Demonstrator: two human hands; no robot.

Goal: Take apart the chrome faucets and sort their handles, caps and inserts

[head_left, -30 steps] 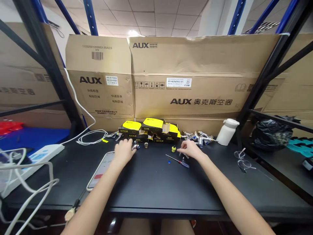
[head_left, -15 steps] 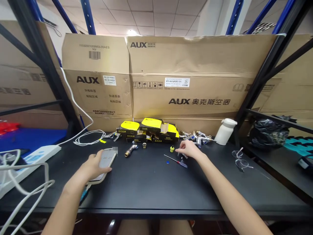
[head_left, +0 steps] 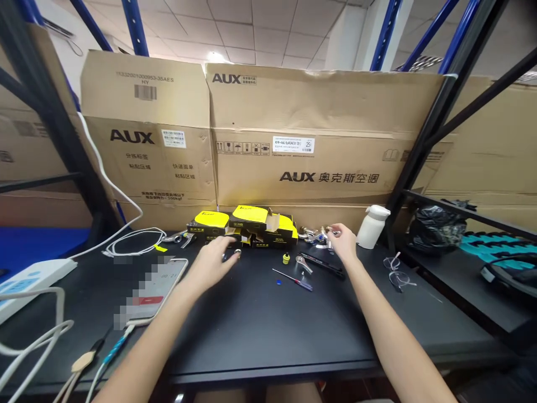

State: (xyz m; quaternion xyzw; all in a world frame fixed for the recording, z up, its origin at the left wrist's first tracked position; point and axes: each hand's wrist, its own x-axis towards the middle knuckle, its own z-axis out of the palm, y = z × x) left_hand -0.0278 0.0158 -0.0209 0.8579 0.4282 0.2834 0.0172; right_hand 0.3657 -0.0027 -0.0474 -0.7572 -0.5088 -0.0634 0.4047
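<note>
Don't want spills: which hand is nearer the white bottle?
The right hand: it is just left of the white bottle. The left hand is much farther left, by the yellow-topped boxes.

A ceiling light is glaring in the upper left-centre; wide-angle distortion is stretching the frame's sides.

- Metal fittings: bright, polished metal with brass-coloured parts.
- Lever: smooth, silvery metal, glossy.
- Screwdriver: slender metal shaft; smooth plastic-looking handle.
- Boxes: printed card, smooth yellow and black faces.
- Backing panels: brown cardboard, matt, creased.
- Bench: smooth black top, low sheen.
- Bottle: smooth white exterior, softly matt.
- Bag: thin black plastic, glossy, crumpled.
- Power strip: smooth white plastic.
</note>
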